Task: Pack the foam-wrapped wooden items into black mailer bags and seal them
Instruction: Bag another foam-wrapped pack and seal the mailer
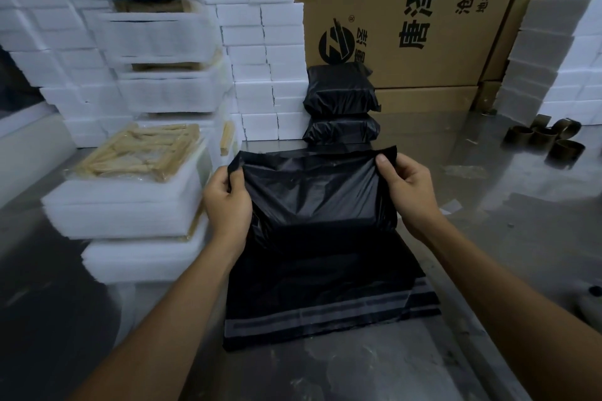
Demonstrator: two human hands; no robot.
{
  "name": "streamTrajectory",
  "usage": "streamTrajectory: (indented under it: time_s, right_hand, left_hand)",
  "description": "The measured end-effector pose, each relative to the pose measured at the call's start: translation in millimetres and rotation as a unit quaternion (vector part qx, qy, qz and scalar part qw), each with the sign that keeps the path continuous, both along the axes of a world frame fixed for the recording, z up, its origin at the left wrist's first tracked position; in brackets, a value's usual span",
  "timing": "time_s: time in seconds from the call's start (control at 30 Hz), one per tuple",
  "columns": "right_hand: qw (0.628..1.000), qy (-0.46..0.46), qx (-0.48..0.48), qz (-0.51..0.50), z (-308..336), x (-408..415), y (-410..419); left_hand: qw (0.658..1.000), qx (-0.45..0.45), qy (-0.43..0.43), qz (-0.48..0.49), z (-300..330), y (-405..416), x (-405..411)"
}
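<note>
left hand (228, 198) + right hand (407, 187) each pinch a far corner of bag (312, 198), filled, lying on bench (488, 238) atop flat bags (325, 303) | risk: flap folds crooked, wrinkles, poor seal | pinch slips, bag shifts

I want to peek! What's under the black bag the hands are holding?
Under the held black bag lies a flat pile of empty black mailer bags on the metal table. Both hands pinch its top edge. Its contents are hidden.
</note>
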State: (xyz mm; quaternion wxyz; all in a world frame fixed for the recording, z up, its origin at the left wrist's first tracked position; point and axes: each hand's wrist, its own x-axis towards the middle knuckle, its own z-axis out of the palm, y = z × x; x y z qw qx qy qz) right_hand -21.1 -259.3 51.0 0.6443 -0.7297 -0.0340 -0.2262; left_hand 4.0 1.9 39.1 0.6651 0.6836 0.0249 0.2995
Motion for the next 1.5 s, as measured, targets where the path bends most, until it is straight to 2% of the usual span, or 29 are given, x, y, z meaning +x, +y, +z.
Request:
streamTrajectory:
  time_s: [0.13, 0.43, 0.63, 0.8, 0.87, 1.03, 1.1, 1.17, 1.23, 1.27, 1.33, 1.4, 1.43, 1.5]
  right_hand:
    - [1.0, -0.003, 0.008, -0.018, -4, 8, 2]
    - [0.995, 0.01, -0.057, -0.075, -16, 34, 7]
    - [0.986, 0.111, -0.05, -0.11, -24, 52, 3]
    - [0.976, 0.164, -0.097, -0.106, -32, 57, 6]
    - [0.974, 0.183, -0.095, -0.098, -31, 59, 5]
    - [0.968, 0.207, -0.065, -0.124, -36, 60, 5]
    - [0.957, 0.215, -0.128, -0.145, -33, 59, 5]
    - [0.931, 0.253, -0.22, -0.142, -24, 59, -1]
    - [0.902, 0.296, -0.283, -0.14, -13, 56, -7]
    - [0.902, 0.294, -0.277, -0.152, -8, 54, -9]
    - [0.925, 0.226, -0.239, -0.19, 3, 51, -4]
    - [0.941, 0.124, -0.259, -0.181, 14, 52, 15]
    - [0.944, 0.086, -0.288, -0.137, 19, 54, 28]
    - [0.92, 0.066, -0.386, -0.019, 23, 59, 55]
  left_hand:
    - [1.0, -0.013, 0.013, 0.022, 0, -4, 6]
    - [0.994, 0.03, 0.071, 0.076, -11, -14, 24]
    - [0.985, 0.012, 0.146, 0.086, -23, -17, 40]
    - [0.975, 0.021, 0.211, 0.064, -36, -21, 45]
    - [0.97, 0.053, 0.229, 0.056, -37, -21, 47]
    - [0.938, 0.221, 0.262, 0.048, -30, -22, 45]
    - [0.922, 0.252, 0.291, 0.032, -24, -20, 43]
    - [0.902, 0.291, 0.319, 0.023, -16, -17, 41]
    - [0.892, 0.333, 0.304, 0.038, -6, -16, 39]
    - [0.896, 0.343, 0.274, 0.06, -1, -17, 38]
    - [0.913, 0.346, 0.191, 0.095, 13, -25, 38]
    - [0.923, 0.366, 0.107, 0.055, 25, -40, 40]
    - [0.915, 0.394, 0.088, 0.006, 29, -50, 43]
    - [0.859, 0.487, 0.114, -0.107, 30, -69, 49]
